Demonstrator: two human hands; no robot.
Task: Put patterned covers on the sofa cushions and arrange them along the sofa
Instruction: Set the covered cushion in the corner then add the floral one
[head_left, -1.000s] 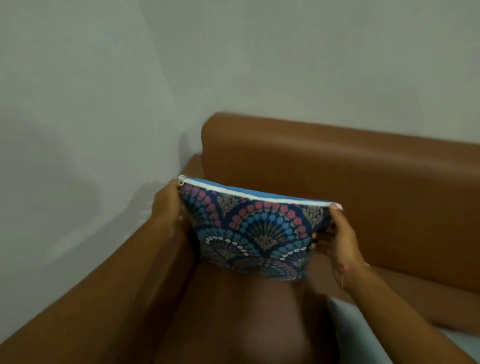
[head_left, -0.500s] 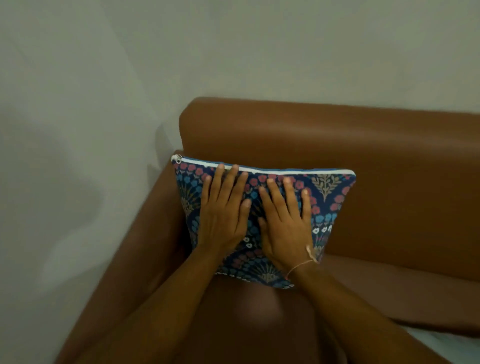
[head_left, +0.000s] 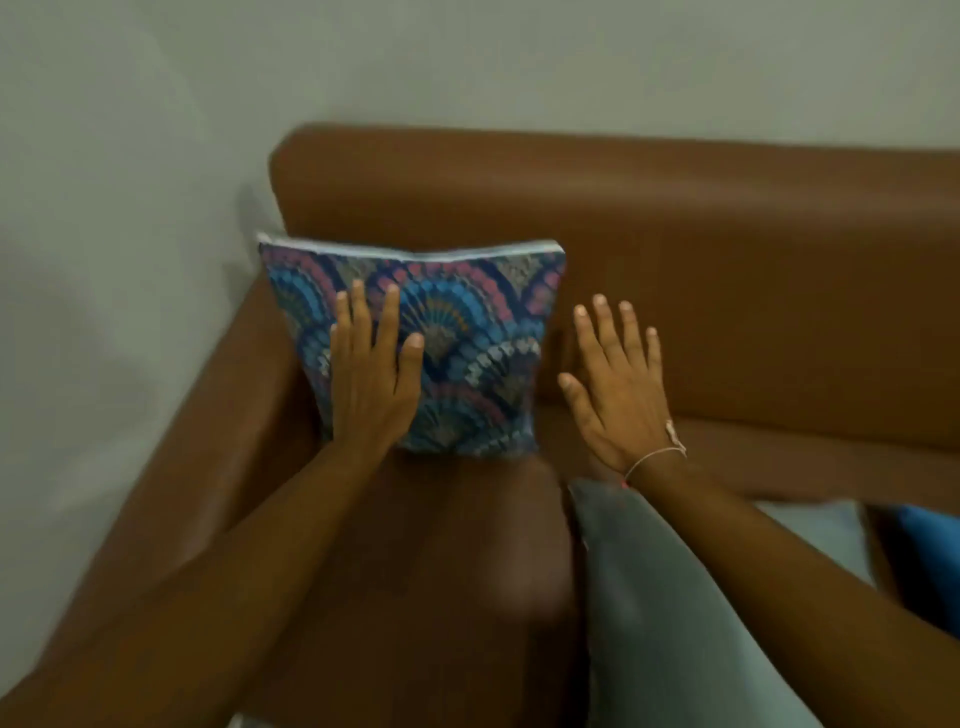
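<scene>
A cushion in a blue, pink and grey fan-patterned cover (head_left: 467, 332) stands upright in the left corner of the brown sofa (head_left: 727, 291), leaning on the backrest, its white zip edge on top. My left hand (head_left: 371, 379) lies flat on the cushion's front, fingers spread. My right hand (head_left: 618, 384) is off the cushion, just to its right, open with fingers apart, in front of the backrest. It holds nothing.
A plain grey cushion (head_left: 654, 597) lies on the seat at the lower right, under my right forearm. A pale blue cushion (head_left: 815, 530) and a bright blue one (head_left: 930, 561) lie further right. The sofa's left armrest (head_left: 171, 493) meets a grey wall (head_left: 130, 260).
Both hands held the cushion's top corners, then pressed flat on its front. Now my right hand has lifted off to the right; my left stays on it.
</scene>
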